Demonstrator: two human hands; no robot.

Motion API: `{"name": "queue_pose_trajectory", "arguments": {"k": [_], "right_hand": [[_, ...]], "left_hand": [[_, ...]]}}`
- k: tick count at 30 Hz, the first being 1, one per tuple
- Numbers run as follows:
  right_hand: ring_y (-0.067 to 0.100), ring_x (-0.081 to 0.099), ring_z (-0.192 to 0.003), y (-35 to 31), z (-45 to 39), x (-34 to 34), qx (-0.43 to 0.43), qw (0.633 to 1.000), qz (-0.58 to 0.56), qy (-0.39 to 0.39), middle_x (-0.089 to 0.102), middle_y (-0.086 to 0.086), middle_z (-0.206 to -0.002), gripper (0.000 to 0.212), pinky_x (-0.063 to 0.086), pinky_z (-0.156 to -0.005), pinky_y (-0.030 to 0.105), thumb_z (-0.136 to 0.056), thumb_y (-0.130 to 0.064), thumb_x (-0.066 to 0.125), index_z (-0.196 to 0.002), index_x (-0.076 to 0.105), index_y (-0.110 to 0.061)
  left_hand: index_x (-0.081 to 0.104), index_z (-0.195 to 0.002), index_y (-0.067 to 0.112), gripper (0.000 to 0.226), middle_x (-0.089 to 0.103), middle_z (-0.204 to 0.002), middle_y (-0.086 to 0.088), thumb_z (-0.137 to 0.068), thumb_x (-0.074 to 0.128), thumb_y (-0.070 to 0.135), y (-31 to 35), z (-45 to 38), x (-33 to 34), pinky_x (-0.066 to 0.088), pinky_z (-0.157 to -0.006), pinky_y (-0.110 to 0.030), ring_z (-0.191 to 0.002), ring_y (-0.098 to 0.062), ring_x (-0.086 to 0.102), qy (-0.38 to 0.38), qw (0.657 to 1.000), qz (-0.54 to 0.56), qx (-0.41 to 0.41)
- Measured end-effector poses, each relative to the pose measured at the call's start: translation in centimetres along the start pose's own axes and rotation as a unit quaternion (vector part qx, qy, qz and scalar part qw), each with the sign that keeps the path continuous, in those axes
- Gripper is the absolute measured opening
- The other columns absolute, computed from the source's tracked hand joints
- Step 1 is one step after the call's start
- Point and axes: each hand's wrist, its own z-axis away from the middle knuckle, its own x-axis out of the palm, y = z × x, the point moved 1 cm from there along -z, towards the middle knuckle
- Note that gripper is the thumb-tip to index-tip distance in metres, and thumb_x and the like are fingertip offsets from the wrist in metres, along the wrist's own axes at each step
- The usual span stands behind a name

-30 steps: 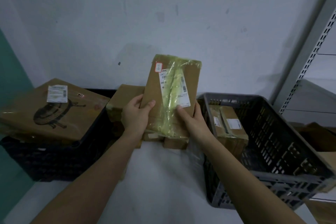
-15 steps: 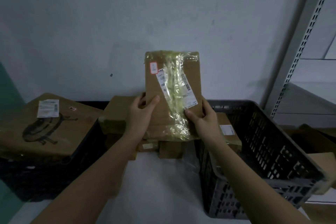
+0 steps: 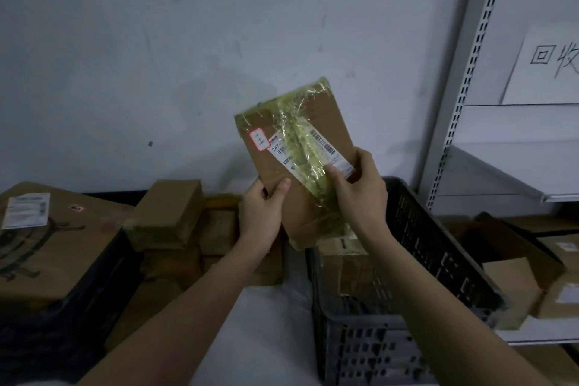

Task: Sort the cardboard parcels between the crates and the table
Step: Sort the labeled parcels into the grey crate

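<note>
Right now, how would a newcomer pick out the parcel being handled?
Look above the near-left corner of the grey crate on the right. Both hands hold up a flat cardboard parcel, tilted. Unlike its neighbours, it has yellowish tape over a white barcode label and a red-bordered sticker.

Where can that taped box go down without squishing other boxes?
The white table is bare between the forearms, bordered by the small box pile behind and the grey crate on the right. The crate's near end also looks free. The left black crate is covered by a big box.
</note>
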Motion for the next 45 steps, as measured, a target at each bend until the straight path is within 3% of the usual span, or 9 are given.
{"name": "queue_pose_trajectory", "arguments": {"k": [7, 12, 14, 17, 23, 30, 35, 39, 45], "right_hand": [[0.015, 0.069, -0.095, 3.8, -4.5, -6.4, 0.046, 0.998, -0.030, -0.015, 0.072, -0.007, -0.104, 0.044, 0.057, -0.086, 0.044, -0.081, -0.034, 0.080, -0.120, 0.065, -0.021], [0.011, 0.071, -0.074, 7.4, -8.3, -12.7, 0.079, 0.991, 0.000, -0.112, 0.073, -0.006, -0.087, 0.036, 0.059, -0.070, 0.033, -0.079, -0.028, 0.083, -0.112, 0.068, -0.021], [0.009, 0.070, -0.064, 9.0, -9.9, -14.8, 0.078, 0.980, 0.039, -0.176, 0.073, -0.004, -0.081, 0.034, 0.056, -0.058, 0.024, -0.079, -0.028, 0.082, -0.110, 0.070, -0.021], [0.005, 0.070, -0.068, 10.9, -11.7, -16.9, 0.070, 0.951, 0.113, -0.279, 0.073, -0.004, -0.087, 0.034, 0.050, -0.055, 0.015, -0.074, -0.036, 0.082, -0.105, 0.068, -0.030], [0.001, 0.068, -0.086, 12.7, -12.9, -16.1, 0.056, 0.843, 0.207, -0.493, 0.072, -0.018, -0.096, 0.036, 0.050, -0.076, 0.024, -0.071, -0.058, 0.076, -0.103, 0.069, -0.043], [0.017, 0.060, -0.109, 18.3, -10.5, -8.7, 0.064, 0.719, 0.268, -0.638, 0.065, -0.009, -0.117, 0.038, 0.049, -0.098, 0.039, -0.086, -0.042, 0.074, -0.120, 0.067, -0.029], [0.017, 0.053, -0.119, 23.4, -8.4, -6.3, 0.123, 0.726, 0.223, -0.639, 0.058, -0.011, -0.124, 0.053, 0.041, -0.102, 0.035, -0.084, -0.039, 0.076, -0.132, 0.060, -0.025], [0.019, 0.056, -0.113, 26.0, -7.7, -5.9, 0.142, 0.726, 0.225, -0.634, 0.061, -0.006, -0.122, 0.053, 0.044, -0.100, 0.037, -0.084, -0.037, 0.077, -0.132, 0.059, -0.025], [0.022, 0.059, -0.113, 27.2, -7.6, -5.9, 0.135, 0.702, 0.244, -0.655, 0.064, -0.002, -0.120, 0.049, 0.045, -0.104, 0.040, -0.085, -0.036, 0.076, -0.128, 0.062, -0.019]], "left_hand": [[0.063, -0.093, 0.059, 0.029, 0.069, -0.092, 0.028, -0.102, 0.035, 0.055, -0.5, 1.3, 5.3, 0.059, -0.078, -0.038, -0.087, -0.010, 0.068, -0.021, 0.999, -0.002, -0.028], [0.058, -0.107, 0.037, 0.033, 0.061, -0.097, 0.014, -0.106, 0.027, 0.048, -4.2, 0.6, 6.3, 0.053, -0.089, -0.051, -0.090, -0.013, 0.060, 0.041, 0.993, -0.053, -0.099], [0.056, -0.114, 0.032, 0.029, 0.061, -0.105, 0.009, -0.107, 0.030, 0.042, -6.6, 0.5, 6.5, 0.047, -0.094, -0.042, -0.101, -0.017, 0.058, 0.025, 0.987, -0.110, -0.119], [0.040, -0.148, 0.015, 0.047, 0.049, -0.145, -0.009, -0.106, 0.035, 0.037, -10.5, 1.2, 7.5, 0.030, -0.094, -0.025, -0.130, -0.026, 0.046, -0.028, 0.970, -0.173, -0.169], [0.027, -0.156, 0.016, 0.056, 0.033, -0.158, -0.008, -0.107, 0.024, 0.044, -14.7, 3.8, 10.1, 0.029, -0.117, -0.041, -0.143, -0.029, 0.034, -0.118, 0.937, -0.142, -0.296], [0.040, -0.150, 0.014, 0.052, 0.043, -0.153, -0.009, -0.108, 0.022, 0.040, -15.1, 4.6, 11.0, 0.032, -0.116, -0.044, -0.139, -0.027, 0.041, -0.066, 0.944, -0.128, -0.296], [0.058, -0.127, 0.008, 0.046, 0.060, -0.130, -0.015, -0.108, 0.026, 0.035, -15.5, 4.9, 10.9, 0.041, -0.100, -0.037, -0.120, -0.028, 0.054, -0.037, 0.953, -0.150, -0.262], [0.051, -0.080, 0.015, 0.041, 0.054, -0.080, -0.006, -0.108, 0.027, 0.034, -15.8, 4.9, 10.9, 0.036, -0.065, -0.031, -0.078, -0.020, 0.053, -0.032, 0.956, -0.171, -0.235], [0.044, -0.073, 0.018, 0.041, 0.050, -0.074, -0.002, -0.108, 0.028, 0.031, -15.6, 4.8, 10.9, 0.029, -0.059, -0.026, -0.067, -0.011, 0.046, -0.040, 0.951, -0.221, -0.211]]}}
